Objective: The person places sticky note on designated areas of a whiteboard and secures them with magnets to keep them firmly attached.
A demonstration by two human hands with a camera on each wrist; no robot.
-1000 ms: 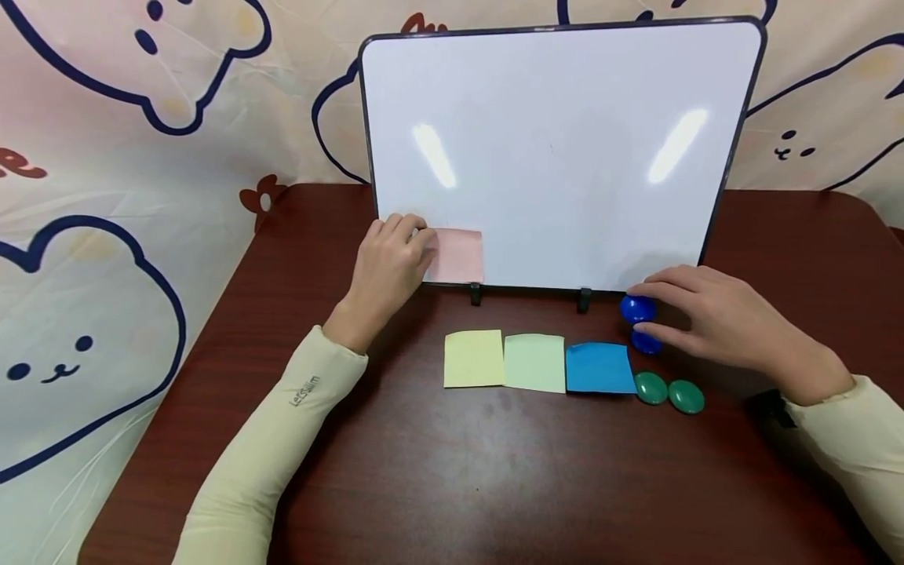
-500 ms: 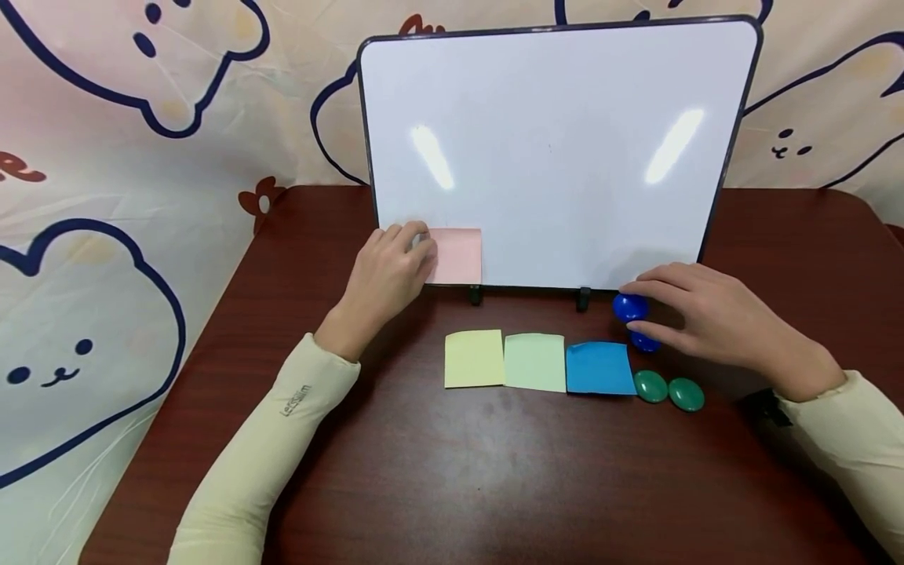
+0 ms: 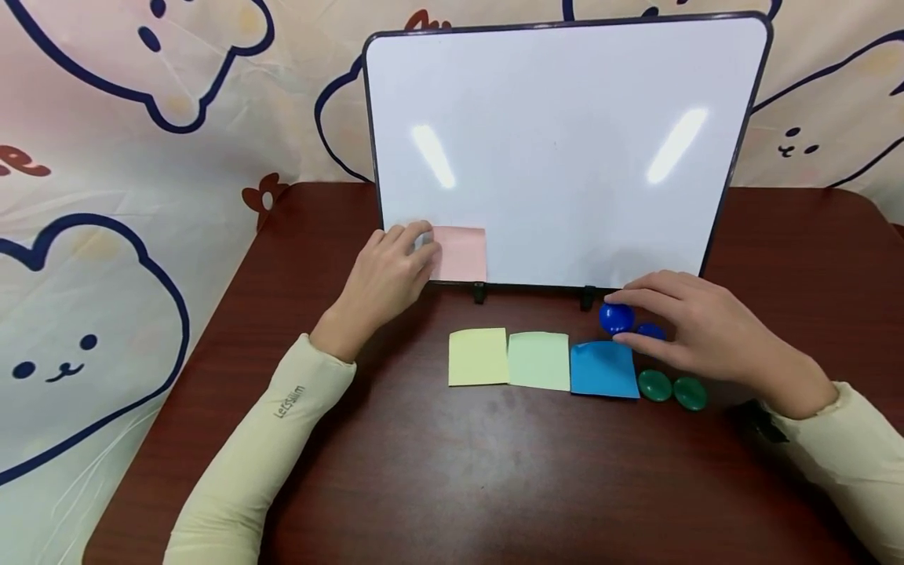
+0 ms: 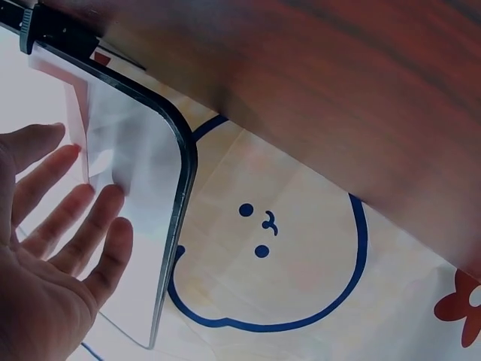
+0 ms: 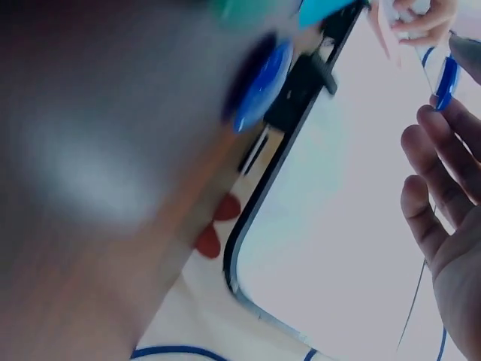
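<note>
1. The left hand (image 3: 387, 271) lay flat with straight fingers against the pink note (image 3: 461, 253), pressing it onto the lower left corner of the whiteboard (image 3: 565, 149), seemingly to keep the paper from sliding down the board.
2. The right hand (image 3: 695, 329) pinched a blue magnet (image 3: 616, 318) between thumb and forefinger, lifted just above the table (image 3: 452, 471) in front of the board's lower edge; a second blue magnet (image 3: 650, 332) lay just behind it, under the fingers.
3. A yellow note (image 3: 478, 357), a green note (image 3: 538, 361) and a blue note (image 3: 603, 369) lay in a row, edges touching, likely set out ready within reach.
4. Two green magnets (image 3: 672, 389) sat just beside the blue note.
5. The left sleeve (image 3: 268, 439) bore small print, perhaps "Let'sSlim", too small to be sure.
</note>
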